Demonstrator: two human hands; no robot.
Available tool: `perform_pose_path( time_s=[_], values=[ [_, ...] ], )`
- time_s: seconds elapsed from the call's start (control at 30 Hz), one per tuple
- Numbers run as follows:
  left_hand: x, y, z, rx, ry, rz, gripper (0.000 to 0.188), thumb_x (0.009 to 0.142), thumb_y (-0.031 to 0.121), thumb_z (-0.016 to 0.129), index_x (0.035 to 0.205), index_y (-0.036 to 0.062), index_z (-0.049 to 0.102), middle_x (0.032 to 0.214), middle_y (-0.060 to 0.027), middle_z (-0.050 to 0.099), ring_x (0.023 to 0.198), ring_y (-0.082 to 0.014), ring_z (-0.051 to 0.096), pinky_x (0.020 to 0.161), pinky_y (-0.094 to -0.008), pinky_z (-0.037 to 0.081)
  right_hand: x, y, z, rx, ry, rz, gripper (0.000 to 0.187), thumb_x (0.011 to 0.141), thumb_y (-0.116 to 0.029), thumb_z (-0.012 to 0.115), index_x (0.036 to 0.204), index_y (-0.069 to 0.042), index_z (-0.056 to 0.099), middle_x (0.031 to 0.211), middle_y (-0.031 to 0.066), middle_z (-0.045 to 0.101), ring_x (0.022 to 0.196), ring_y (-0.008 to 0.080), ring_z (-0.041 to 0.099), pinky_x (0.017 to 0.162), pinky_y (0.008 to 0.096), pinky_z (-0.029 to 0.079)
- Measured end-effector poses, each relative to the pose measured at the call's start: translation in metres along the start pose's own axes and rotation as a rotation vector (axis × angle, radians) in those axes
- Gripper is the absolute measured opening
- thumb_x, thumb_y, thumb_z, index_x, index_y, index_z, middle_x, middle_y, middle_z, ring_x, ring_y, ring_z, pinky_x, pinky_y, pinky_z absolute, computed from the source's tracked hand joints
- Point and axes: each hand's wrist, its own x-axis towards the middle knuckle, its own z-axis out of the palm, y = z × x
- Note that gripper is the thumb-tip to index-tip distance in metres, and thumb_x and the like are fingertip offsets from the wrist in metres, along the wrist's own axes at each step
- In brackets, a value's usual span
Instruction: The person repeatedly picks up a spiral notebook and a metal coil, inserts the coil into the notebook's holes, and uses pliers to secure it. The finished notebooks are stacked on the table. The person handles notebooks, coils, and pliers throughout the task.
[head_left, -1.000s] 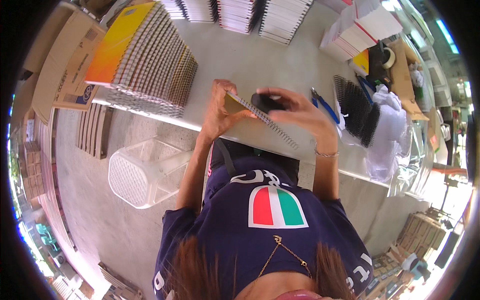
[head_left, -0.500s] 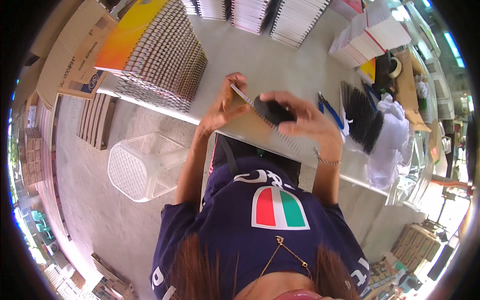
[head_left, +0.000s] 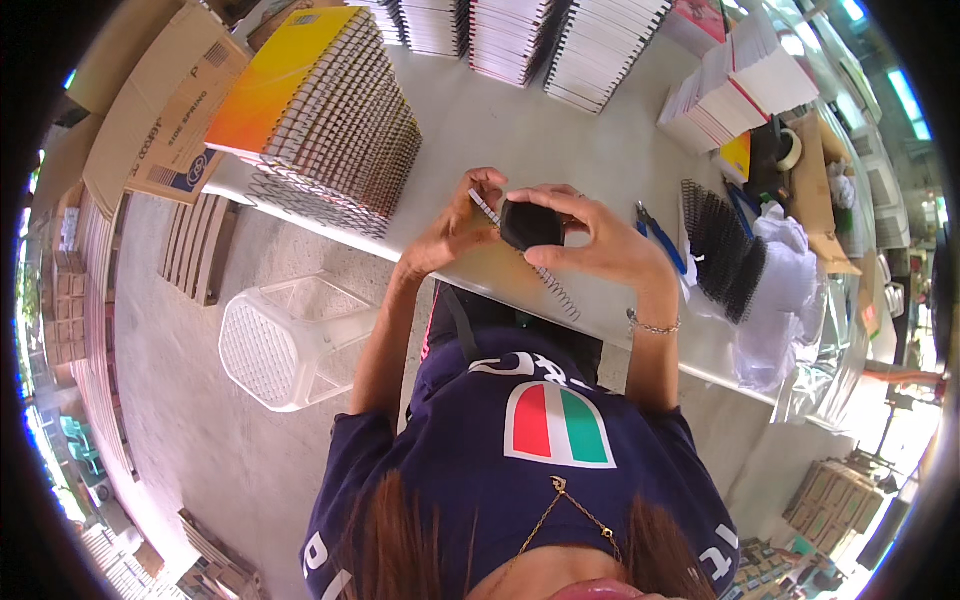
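My left hand (head_left: 450,235) grips a thin notebook (head_left: 483,206), held edge-on above the table's near edge. Along that edge runs a wire coil (head_left: 562,297), whose free end juts past the notebook toward my body. My right hand (head_left: 618,245) has its thumb and fingers around a rounded black block (head_left: 531,225), kept against the coiled edge. What the block is cannot be made out. To the right of my right hand lie blue-handled pliers (head_left: 662,240) and a bundle of black wire coils (head_left: 722,258).
A tall stack of spiral notebooks (head_left: 350,130) stands on the table (head_left: 590,140) at left. More bound stacks (head_left: 610,45) line the back. White plastic wrapping (head_left: 780,310) lies at right, near a tape roll (head_left: 789,150). A white stool (head_left: 262,345) and a carton (head_left: 165,125) are at left.
My right hand, blurred before, now shows clearly with the black block upright against the notebook's edge. The coil's free end, smeared earlier, is sharp now.
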Motion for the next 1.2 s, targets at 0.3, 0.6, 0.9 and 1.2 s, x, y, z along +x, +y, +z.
perform_pose_path(
  time_s=[0.3,0.6,0.9,1.2],
  values=[
    [0.002,-0.004,0.002,-0.104,-0.054,0.037,0.066,0.082,0.012,0.07,0.138,0.0071,0.036,0.111,-0.0049,0.042,0.11,-0.0181,0.041,0.103,-0.0326,0.031,0.008,-0.004,0.001,-0.035,0.014,-0.07,0.061,0.081,-0.027,0.081,0.137,-0.013,0.059,0.133,0.0171,0.055,0.127,0.0282,0.052,0.105,0.0395,0.043],
    [-0.009,-0.01,0.054,-0.096,0.379,0.063,0.033,0.1,0.012,0.058,0.127,0.0051,0.042,0.115,-0.0075,0.047,0.107,-0.0158,0.045,0.099,-0.0291,0.035,-0.047,0.079,-0.02,-0.819,0.843,0.251,0.062,0.084,-0.032,0.076,0.138,-0.01,0.053,0.138,0.0223,0.051,0.131,0.04,0.045,0.11,0.051,0.033],
    [-0.016,-0.007,0.057,0.247,0.521,0.087,0.021,0.098,0.017,0.064,0.108,-0.0004,0.057,0.103,-0.01,0.058,0.094,-0.0203,0.055,0.088,-0.0316,0.044,-0.091,0.089,0.012,-0.744,1.102,0.15,0.055,0.087,-0.019,0.071,0.137,-0.007,0.051,0.12,0.0163,0.056,0.119,0.0342,0.046,0.106,0.048,0.034],
    [-0.019,0.025,0.06,0.396,0.498,-0.048,0.022,0.093,0.012,0.069,0.111,-0.0016,0.066,0.1,-0.0123,0.073,0.091,-0.016,0.068,0.081,-0.0304,0.052,-0.051,0.019,0.078,-0.513,0.731,-0.205,0.058,0.077,-0.015,0.076,0.132,-0.009,0.059,0.12,0.0141,0.059,0.11,0.0326,0.056,0.094,0.0436,0.046]
  ],
)
